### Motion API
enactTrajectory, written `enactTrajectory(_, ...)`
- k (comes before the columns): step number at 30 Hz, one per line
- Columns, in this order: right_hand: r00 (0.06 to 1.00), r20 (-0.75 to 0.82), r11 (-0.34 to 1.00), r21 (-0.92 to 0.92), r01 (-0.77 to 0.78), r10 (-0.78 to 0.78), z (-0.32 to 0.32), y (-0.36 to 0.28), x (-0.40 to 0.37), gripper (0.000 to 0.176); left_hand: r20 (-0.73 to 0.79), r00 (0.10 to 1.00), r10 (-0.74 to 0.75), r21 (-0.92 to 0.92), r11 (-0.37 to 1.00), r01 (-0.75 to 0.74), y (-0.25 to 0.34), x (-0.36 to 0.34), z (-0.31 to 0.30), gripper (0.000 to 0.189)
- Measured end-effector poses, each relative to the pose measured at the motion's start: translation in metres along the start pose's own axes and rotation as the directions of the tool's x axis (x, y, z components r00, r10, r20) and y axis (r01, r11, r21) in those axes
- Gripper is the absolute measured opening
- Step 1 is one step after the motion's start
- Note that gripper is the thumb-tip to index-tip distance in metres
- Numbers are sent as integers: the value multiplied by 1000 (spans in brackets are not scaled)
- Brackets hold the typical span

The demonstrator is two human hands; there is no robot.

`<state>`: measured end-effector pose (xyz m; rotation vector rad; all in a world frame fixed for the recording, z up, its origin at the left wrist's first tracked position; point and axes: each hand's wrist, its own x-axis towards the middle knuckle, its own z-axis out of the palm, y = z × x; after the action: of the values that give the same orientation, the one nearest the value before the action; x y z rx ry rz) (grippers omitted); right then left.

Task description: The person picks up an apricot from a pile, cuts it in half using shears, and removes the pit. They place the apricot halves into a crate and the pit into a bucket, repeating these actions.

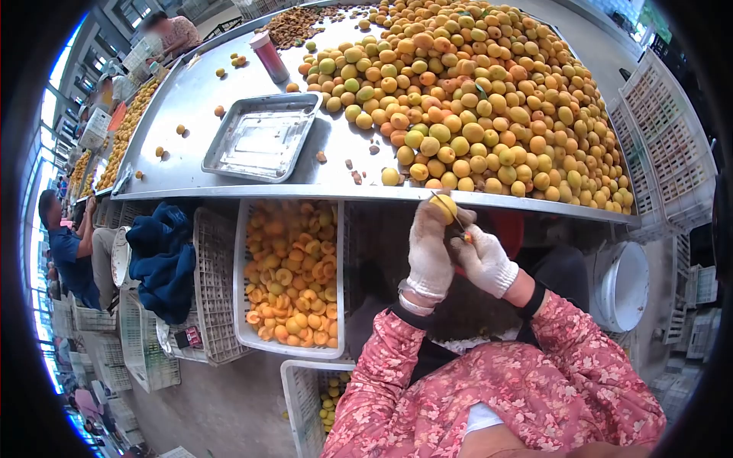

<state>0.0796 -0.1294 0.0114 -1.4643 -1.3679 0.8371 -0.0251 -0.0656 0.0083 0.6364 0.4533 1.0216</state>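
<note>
My left hand (429, 256), in a white knit glove, is closed around a yellow apricot (443, 208) just below the table's front edge. My right hand (487, 262), gloved likewise, grips a small knife (459, 222) whose thin blade lies against the apricot. Fingers cover most of the knife's handle. A large heap of whole apricots (489, 114) rises on the metal table (183, 164) ahead of both hands. To the left of my hands, a white crate (341, 290) holds apricot halves (294, 278).
On the table are a metal tray (307, 145), a pink tumbler (269, 57) and a pile of pits (294, 29). A red bucket (507, 233) is under the edge; a white bucket (622, 286) stands right. Crates (217, 290) and dark blue cloth (162, 259) are left. Other people sit farther left.
</note>
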Motion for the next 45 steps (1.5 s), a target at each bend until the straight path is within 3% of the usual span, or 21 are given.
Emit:
enactTrajectory(1, 1000, -2, 1000, 0, -2, 2, 2, 5, -2, 24, 32, 992, -124, -188, 974, 127, -2, 0, 2, 64)
enactTrajectory(3, 998, -37, 989, -144, 44, -50, 1, 10, -4, 35, -28, 987, -161, -200, 968, 153, -1, -1, 8, 69)
enactTrajectory(6, 1000, 9, 996, -94, -5, 6, -5, 10, -10, 23, 101, 980, -173, -148, 971, 187, -4, 1, -2, 64)
enactTrajectory(8, 998, 42, 998, -49, -43, 45, -8, 10, -10, 18, 23, 996, 89, 344, 934, -91, -9, 7, -7, 59)
enactTrajectory(9, 993, 72, 995, 18, -100, 99, -9, 9, -9, 19, 25, 995, 93, 346, 933, -96, -6, 7, -5, 59)
enactTrajectory(11, 982, 103, 983, 87, -165, 156, -8, 6, -9, 20, 53, 990, 128, 271, 953, -137, 1, 3, 0, 56)
enactTrajectory(13, 996, 67, 997, 55, -62, 58, -9, 3, -7, 17, 91, 992, 90, 281, 953, -112, 1, -1, -2, 58)
enactTrajectory(15, 995, 77, 998, 2, -63, 62, -11, 10, -8, 22, 28, 985, -170, -95, 981, 171, 2, -6, 6, 60)
enactTrajectory(16, 994, 88, 998, -46, -54, 58, -13, 12, -7, 26, 12, 976, -219, -130, 967, 219, 3, -5, 5, 64)
enactTrajectory(20, 995, 93, 996, -86, -34, 42, -12, 4, -5, 37, 40, 983, -179, -185, 966, 183, 2, 0, -1, 64)
enactTrajectory(23, 993, 106, 985, -168, -38, 56, -17, -11, 0, 35, 116, 982, -146, -74, 985, 155, 1, 6, -9, 64)
enactTrajectory(25, 985, 141, 944, -326, -52, 103, -23, -19, 4, 33, 164, 985, -53, -84, 994, 67, 4, 4, -5, 53)
enactTrajectory(31, 993, 117, 912, -405, 62, -16, -22, -10, 18, 30, 121, 992, 40, -122, 992, -25, 6, 5, 3, 37)
enactTrajectory(35, 990, 138, 892, -450, 46, 18, -19, -13, 19, 28, 71, 995, 65, -89, 994, -59, 2, 7, 1, 36)
enactTrajectory(37, 991, 136, 960, -278, 23, 16, -17, -5, 17, 25, 80, 995, 59, -77, 996, -53, -3, 9, -7, 31)
enactTrajectory(38, 990, 139, 961, -277, 21, 18, -15, -1, 16, 25, 76, 995, 58, -77, 996, -52, -3, 8, -7, 31)
enactTrajectory(40, 991, 131, 1000, -13, -15, 17, -13, 12, 11, 23, 30, 999, -33, -128, 991, 37, -2, 5, -5, 29)
enactTrajectory(41, 991, 129, 1000, -12, -17, 19, -11, 22, 10, 23, 31, 999, -36, -127, 991, 40, -1, 4, -5, 29)
enactTrajectory(43, 982, 145, 956, 252, -152, 118, -9, 38, 5, 22, 60, 997, -51, -130, 990, 58, 1, 3, -4, 28)
enactTrajectory(44, 983, 140, 955, 253, -153, 121, -12, 32, 4, 22, 64, 996, -55, -129, 990, 63, 2, 3, -3, 28)
enactTrajectory(45, 944, 216, 911, 278, -304, 249, -17, 21, 4, 21, 82, 995, -54, -123, 990, 64, 2, 2, -2, 28)
